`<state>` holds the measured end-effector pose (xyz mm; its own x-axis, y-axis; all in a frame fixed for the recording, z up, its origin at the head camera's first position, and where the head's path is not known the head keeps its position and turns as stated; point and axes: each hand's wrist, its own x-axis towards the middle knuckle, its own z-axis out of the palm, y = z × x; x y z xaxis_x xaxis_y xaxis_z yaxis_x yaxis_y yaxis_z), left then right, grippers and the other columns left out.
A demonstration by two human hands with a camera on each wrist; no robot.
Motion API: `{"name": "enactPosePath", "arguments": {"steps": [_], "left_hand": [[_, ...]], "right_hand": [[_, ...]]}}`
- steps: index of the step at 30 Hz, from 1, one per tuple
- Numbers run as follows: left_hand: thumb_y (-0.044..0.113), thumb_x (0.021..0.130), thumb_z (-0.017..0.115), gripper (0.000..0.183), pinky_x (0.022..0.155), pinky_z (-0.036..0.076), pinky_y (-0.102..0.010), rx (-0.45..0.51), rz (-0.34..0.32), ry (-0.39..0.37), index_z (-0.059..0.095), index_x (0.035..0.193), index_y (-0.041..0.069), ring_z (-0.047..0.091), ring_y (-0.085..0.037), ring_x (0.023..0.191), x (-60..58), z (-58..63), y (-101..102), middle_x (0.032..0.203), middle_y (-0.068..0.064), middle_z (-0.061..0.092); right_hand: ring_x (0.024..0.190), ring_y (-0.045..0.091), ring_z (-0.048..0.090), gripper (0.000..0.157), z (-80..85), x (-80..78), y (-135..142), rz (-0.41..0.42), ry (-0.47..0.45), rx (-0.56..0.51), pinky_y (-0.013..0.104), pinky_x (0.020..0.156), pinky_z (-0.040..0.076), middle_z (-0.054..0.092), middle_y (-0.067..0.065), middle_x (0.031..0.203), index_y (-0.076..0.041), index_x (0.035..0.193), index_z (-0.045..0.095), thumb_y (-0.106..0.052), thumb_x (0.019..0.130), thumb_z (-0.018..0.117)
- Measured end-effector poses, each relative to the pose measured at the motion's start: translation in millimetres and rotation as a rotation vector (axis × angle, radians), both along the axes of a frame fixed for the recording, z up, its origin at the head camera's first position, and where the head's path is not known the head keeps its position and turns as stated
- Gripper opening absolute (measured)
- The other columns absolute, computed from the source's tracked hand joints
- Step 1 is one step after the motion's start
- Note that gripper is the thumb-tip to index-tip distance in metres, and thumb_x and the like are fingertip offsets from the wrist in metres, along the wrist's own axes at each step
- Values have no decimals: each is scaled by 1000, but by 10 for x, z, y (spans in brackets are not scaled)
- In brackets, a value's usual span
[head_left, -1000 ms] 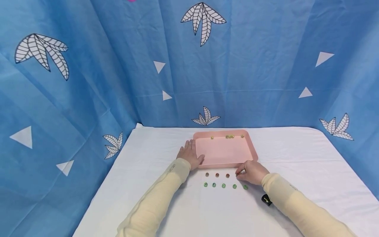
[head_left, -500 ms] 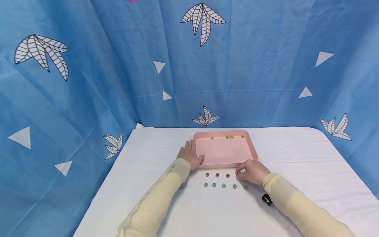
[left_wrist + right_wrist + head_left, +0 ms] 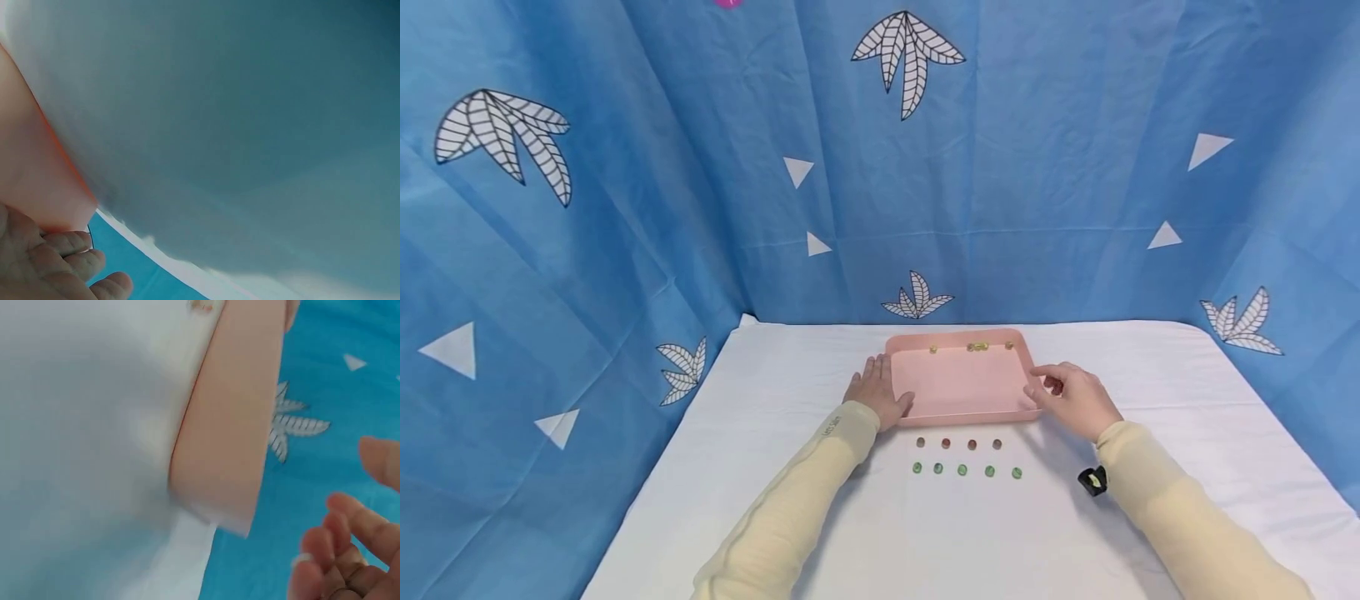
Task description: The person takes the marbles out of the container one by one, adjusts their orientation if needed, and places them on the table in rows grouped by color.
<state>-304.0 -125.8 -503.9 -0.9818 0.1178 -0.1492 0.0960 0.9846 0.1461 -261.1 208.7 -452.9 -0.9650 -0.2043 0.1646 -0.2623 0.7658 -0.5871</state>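
Observation:
My left hand point(image 3: 875, 392) rests along the left side of a shallow pink tray point(image 3: 962, 419), fingers spread and holding nothing. In the left wrist view its fingertips lie against the tray wall point(image 3: 44, 169). My right hand point(image 3: 1075, 402) is at the tray's right edge, thumb and index finger apart with nothing between them. The right wrist view shows the other fingers point(image 3: 319, 547) loosely bent. In front of the tray lie a row of several small brownish-red round pieces point(image 3: 972, 444) and a row of several glossy green ones point(image 3: 962, 470). Several yellow pieces point(image 3: 977, 347) sit along the tray's far side.
A small black object point(image 3: 1093, 481) with a pale mark is by the right sleeve, partly hidden. White cloth point(image 3: 925, 533) covers the table. Blue patterned curtains point(image 3: 1037, 167) hang behind and at both sides.
My right hand has let go of the fourth brownish-red piece at the row's right end and moved up and right to the tray's edge. My left hand stays on the tray.

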Motion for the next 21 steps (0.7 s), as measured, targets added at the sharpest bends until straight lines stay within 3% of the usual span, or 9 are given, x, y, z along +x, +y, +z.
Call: {"name": "enactPosePath", "arguments": {"steps": [3,7,13,21], "left_hand": [[62,93,39,91,117,16,-47,-3,-3,2,6,154,3,9,-27,147,9,23,-6,160,-14,13],[61,93,39,90,117,15,-46,-1,0,-3,6,154,3,9,-27,147,28,67,-6,160,-14,13],[62,93,40,91,117,15,-46,0,9,-7,5,154,4,8,-26,147,27,59,2,160,-13,13],[63,93,39,92,117,15,-47,-13,9,-4,5,154,4,8,-26,147,42,26,16,160,-13,12]], "right_hand": [[112,38,53,64,-54,-92,71,12,9,47,54,90,45,56,20,125,-2,136,52,-45,90,64],[137,45,26,89,-167,-204,90,67,-54,131,61,108,24,30,25,151,0,149,30,-58,88,60],[144,41,7,107,-314,-298,51,119,-120,271,68,109,9,8,21,159,0,153,8,-71,85,50],[145,39,4,109,-391,-297,19,129,-184,313,69,108,9,2,17,160,-2,154,3,-76,84,44]]}}
